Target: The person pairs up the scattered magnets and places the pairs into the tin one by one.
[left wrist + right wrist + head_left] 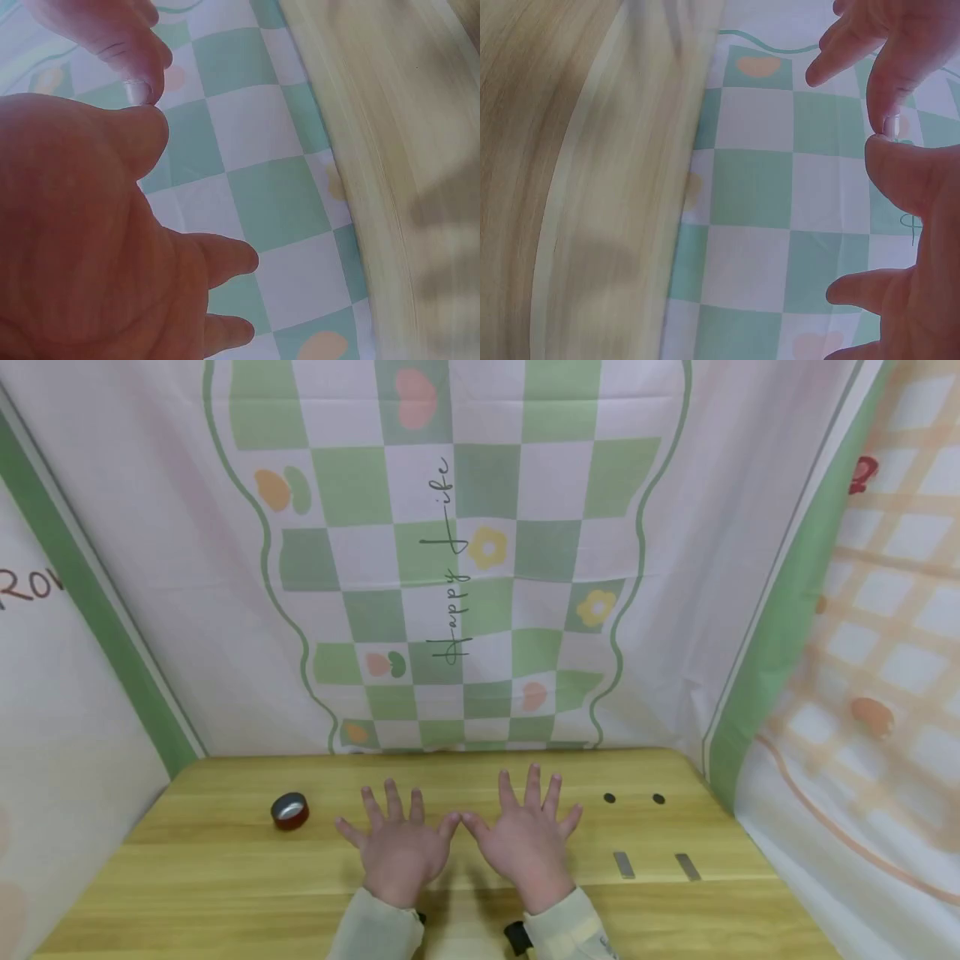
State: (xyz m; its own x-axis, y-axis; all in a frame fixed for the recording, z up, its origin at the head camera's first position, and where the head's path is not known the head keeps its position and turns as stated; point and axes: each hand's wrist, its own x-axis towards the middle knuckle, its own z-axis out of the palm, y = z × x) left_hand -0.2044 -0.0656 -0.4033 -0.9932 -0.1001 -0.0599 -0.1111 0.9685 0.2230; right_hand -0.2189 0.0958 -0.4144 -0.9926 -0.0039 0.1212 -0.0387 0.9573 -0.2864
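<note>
One left grip (401,858) and one right grip (529,852) splay empty; wood-grained table (202,877) beneath.

Left grip (401,856), right grip (531,852) touch, blocking way between. Open lane on surface (225,885) between roll (290,820) and left grip. Right: discs (609,798), strips (624,865), free gap between rows. Curtain (487,610) bars far edge.

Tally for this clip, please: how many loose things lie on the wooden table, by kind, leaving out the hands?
Dark ring, like a roll of tape: 1
Small black discs: 2
Flat grey strips: 2
Total: 5
</note>
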